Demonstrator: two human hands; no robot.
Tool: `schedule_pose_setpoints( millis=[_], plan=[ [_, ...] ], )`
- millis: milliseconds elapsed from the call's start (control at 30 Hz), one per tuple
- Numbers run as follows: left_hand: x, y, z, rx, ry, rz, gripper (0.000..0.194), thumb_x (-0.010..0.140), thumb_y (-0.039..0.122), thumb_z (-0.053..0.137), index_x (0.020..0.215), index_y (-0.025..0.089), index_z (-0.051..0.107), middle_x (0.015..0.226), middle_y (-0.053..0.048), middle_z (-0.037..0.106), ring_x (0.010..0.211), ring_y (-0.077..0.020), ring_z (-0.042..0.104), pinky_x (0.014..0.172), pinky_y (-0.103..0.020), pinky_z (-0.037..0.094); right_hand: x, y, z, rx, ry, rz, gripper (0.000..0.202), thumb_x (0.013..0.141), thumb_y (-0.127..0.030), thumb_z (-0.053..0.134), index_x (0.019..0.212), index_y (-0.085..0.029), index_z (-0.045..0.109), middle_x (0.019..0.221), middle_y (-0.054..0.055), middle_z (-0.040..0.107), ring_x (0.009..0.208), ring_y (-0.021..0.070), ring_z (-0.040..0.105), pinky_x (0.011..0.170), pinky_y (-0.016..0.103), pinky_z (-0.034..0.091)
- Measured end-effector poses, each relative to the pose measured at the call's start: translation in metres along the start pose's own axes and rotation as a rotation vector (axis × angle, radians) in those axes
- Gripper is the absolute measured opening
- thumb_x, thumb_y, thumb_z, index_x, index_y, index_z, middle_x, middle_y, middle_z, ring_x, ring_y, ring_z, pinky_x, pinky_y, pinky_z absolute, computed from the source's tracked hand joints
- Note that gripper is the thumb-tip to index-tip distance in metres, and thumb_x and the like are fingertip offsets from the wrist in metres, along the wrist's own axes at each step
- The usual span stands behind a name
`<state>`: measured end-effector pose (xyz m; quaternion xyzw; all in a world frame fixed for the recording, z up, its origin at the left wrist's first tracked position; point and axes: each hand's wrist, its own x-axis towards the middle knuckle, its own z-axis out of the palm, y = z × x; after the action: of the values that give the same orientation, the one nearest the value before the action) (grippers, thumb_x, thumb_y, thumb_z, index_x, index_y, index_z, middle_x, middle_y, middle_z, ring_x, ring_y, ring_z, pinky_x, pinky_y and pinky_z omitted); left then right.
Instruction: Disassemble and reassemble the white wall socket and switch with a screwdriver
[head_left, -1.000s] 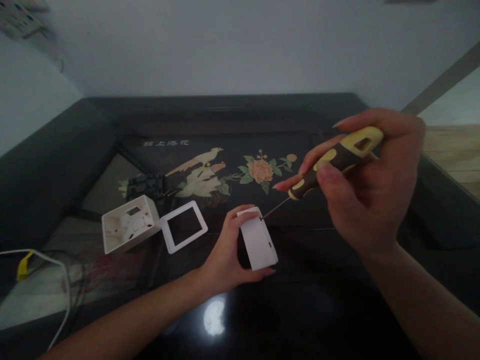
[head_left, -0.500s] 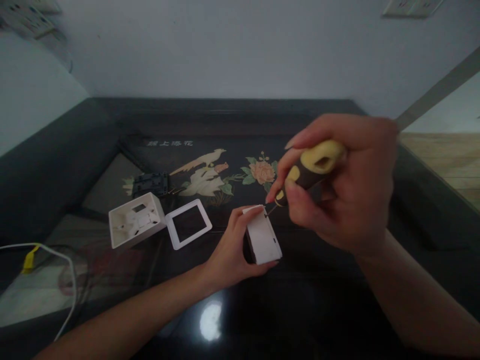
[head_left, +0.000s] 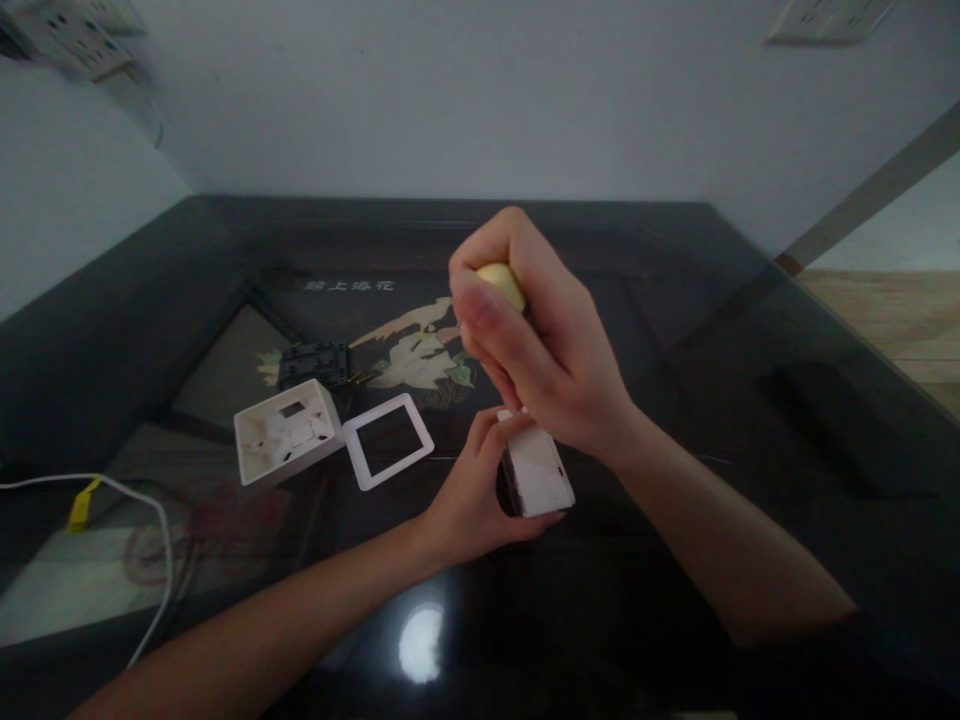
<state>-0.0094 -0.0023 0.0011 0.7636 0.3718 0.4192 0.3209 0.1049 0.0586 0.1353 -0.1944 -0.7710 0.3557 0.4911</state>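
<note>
My left hand is closed around a small white rectangular plastic piece, fingers over its far edge and thumb along its near side. It looks like a socket or switch panel, held on the dark tabletop. Above its far end, my right hand is wrapped around a screwdriver. Only the yellow end of the handle shows; the shaft and tip are hidden behind the hand. To the left lie a white square frame and an open white mounting box, close beside each other.
A black plastic part lies behind the box, with small screws by it. A white cable with a yellow tag runs along the left. The glossy table meets a wall at the back.
My right hand has swung left and turned the screwdriver more upright, over the white piece's far end. The left hand keeps its hold; the whole view has shifted slightly.
</note>
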Motion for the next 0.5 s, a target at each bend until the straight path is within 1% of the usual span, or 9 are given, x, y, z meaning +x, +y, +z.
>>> schedule_pose_setpoints(
  millis=[100,200,267,333,433,500],
  plan=[
    [0.002,0.0,0.0,0.014,-0.011,0.0,0.093,0.064,0.029,0.087,0.141,0.028,0.035,0.133,-0.011,0.044,0.122,-0.0337,0.05,0.103,-0.053,0.045,0.001,0.002,-0.004,0.019,-0.037,0.037,0.014,0.1,-0.035,0.044,0.088,-0.027,0.046,0.064,-0.007,0.044,0.048,0.0111,0.045,0.049,0.024,0.044],
    [0.003,0.001,0.0,0.004,-0.019,-0.012,0.09,0.063,0.027,0.087,0.139,0.028,0.037,0.132,-0.011,0.044,0.121,-0.0334,0.05,0.103,-0.053,0.045,0.003,0.006,-0.005,0.083,-0.068,0.012,0.014,0.099,-0.035,0.045,0.088,-0.027,0.046,0.064,-0.007,0.046,0.046,0.0109,0.043,0.05,0.024,0.045],
    [0.003,0.001,-0.001,-0.007,-0.013,-0.017,0.087,0.064,0.027,0.086,0.137,0.028,0.038,0.131,-0.01,0.044,0.12,-0.0326,0.05,0.103,-0.051,0.046,0.003,0.009,-0.002,0.104,-0.053,0.008,0.013,0.099,-0.034,0.045,0.088,-0.027,0.046,0.062,-0.008,0.045,0.046,0.0108,0.042,0.052,0.024,0.046],
    [0.003,0.001,-0.001,-0.014,-0.007,-0.012,0.086,0.065,0.027,0.086,0.137,0.029,0.038,0.13,-0.01,0.044,0.12,-0.032,0.05,0.103,-0.05,0.046,0.001,0.01,0.0,0.098,0.017,-0.007,0.012,0.098,-0.032,0.049,0.088,-0.026,0.046,0.061,-0.009,0.043,0.046,0.0106,0.041,0.054,0.025,0.046],
    [0.002,0.001,-0.001,-0.03,0.003,-0.003,0.084,0.067,0.026,0.085,0.137,0.029,0.038,0.13,-0.009,0.042,0.121,-0.0312,0.049,0.104,-0.049,0.045,-0.005,0.008,0.003,0.048,0.222,-0.04,0.013,0.096,-0.032,0.053,0.087,-0.026,0.046,0.059,-0.009,0.041,0.047,0.0105,0.043,0.054,0.025,0.046],
    [0.002,0.001,-0.001,-0.044,0.002,-0.005,0.083,0.068,0.026,0.084,0.136,0.029,0.038,0.129,-0.009,0.042,0.121,-0.0305,0.048,0.104,-0.049,0.045,-0.01,0.006,0.003,0.013,0.31,-0.018,0.014,0.097,-0.034,0.052,0.087,-0.026,0.045,0.06,-0.009,0.042,0.047,0.0103,0.043,0.052,0.025,0.044]
  ],
)
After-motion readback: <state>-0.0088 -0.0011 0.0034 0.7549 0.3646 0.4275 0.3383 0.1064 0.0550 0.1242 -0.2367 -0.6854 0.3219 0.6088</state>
